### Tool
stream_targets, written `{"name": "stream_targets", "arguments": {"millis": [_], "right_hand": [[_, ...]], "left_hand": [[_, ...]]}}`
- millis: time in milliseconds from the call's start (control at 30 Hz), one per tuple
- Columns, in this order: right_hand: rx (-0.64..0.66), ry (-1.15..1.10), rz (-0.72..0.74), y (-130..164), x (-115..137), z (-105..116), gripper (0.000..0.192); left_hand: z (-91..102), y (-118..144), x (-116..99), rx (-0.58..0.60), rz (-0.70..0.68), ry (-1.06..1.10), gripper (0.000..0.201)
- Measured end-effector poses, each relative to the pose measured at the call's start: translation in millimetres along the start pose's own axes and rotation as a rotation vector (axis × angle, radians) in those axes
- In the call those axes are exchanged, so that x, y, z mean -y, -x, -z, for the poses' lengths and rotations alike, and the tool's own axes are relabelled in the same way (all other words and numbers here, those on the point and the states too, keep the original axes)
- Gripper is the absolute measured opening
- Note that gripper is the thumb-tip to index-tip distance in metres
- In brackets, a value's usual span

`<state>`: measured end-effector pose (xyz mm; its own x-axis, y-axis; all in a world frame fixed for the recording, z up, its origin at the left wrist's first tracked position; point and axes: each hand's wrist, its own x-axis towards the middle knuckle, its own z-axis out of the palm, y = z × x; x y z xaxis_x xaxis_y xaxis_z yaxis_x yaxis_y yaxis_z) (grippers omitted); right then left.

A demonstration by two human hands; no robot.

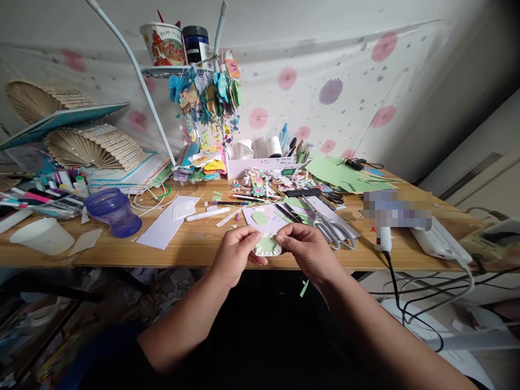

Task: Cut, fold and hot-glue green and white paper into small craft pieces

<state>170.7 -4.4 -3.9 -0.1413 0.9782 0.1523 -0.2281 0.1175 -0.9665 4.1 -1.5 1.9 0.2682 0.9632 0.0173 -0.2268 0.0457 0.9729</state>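
Between my two hands is a small pale green paper piece with a white ruffled edge [267,245], held just over the front edge of the table. My left hand [234,252] pinches its left side between thumb and fingers. At its right side, my right hand [305,249] grips the ruffled edge with thumb and forefinger. Just behind lies a green paper oval [259,218] on a white sheet [273,214]. Metal scissors [331,227] rest to the right of my right hand, beside dark pens [289,212].
A glue gun [382,233] stands at the right by a white power strip [439,238], its cord hanging down. On the left are a purple cup [112,212], a white cup [43,236] and many markers [44,200]. Green paper sheets [345,174] and paper scraps lie at the back.
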Motion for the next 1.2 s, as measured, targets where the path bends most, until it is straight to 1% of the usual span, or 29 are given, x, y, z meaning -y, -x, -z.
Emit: {"name": "stream_targets", "arguments": {"millis": [133, 267, 367, 467, 533, 667, 733, 800, 900, 1033, 1100, 1200], "right_hand": [[0.039, -0.037, -0.052, 1.7, 3.2, 0.8, 0.022], [-0.023, 0.016, -0.017, 0.5, 1.0, -1.8, 0.019], [-0.08, -0.051, -0.006, -1.9, -2.3, -4.6, 0.021], [-0.121, -0.106, -0.005, -3.4, -3.5, -6.4, 0.023], [-0.12, -0.103, -0.01, -3.3, -2.8, -6.3, 0.023], [-0.061, -0.102, -0.067, -0.3, 0.4, -4.1, 0.022], [-0.044, -0.154, -0.108, 2.1, 1.2, -3.4, 0.025], [-0.038, -0.175, -0.118, 4.0, 0.7, -3.7, 0.025], [-0.06, -0.091, -0.068, 4.3, -1.3, -4.3, 0.02], [-0.077, 0.094, -0.005, 1.3, -0.3, 0.1, 0.017], [-0.031, 0.202, 0.018, 0.0, 2.5, 4.7, 0.016], [0.068, 0.332, -0.006, -0.7, 7.0, 11.2, 0.014]], "left_hand": [[-1.3, 0.0, 0.5, -0.026, -0.014, -0.034, 0.025], [-0.2, 0.2, 0.8, -0.008, -0.015, -0.027, 0.029], [3.6, 0.5, 0.7, 0.01, 0.007, 0.005, 0.034], [7.1, -0.1, 0.5, 0.048, 0.022, -0.009, 0.03], [8.0, -1.2, 1.0, 0.055, 0.012, -0.032, 0.027], [5.9, -3.8, 3.5, -0.026, -0.022, -0.042, 0.027], [3.4, -4.5, 5.2, -0.085, -0.034, -0.007, 0.027], [1.0, -4.6, 6.8, -0.149, -0.044, 0.05, 0.026], [-0.3, -4.0, 7.1, -0.175, -0.027, 0.122, 0.025], [3.9, -4.3, 1.7, -0.117, -0.008, 0.126, 0.026], [7.0, -5.4, -1.8, -0.062, -0.005, 0.064, 0.026], [10.0, -6.7, -5.2, 0.029, -0.014, -0.08, 0.021]]}}
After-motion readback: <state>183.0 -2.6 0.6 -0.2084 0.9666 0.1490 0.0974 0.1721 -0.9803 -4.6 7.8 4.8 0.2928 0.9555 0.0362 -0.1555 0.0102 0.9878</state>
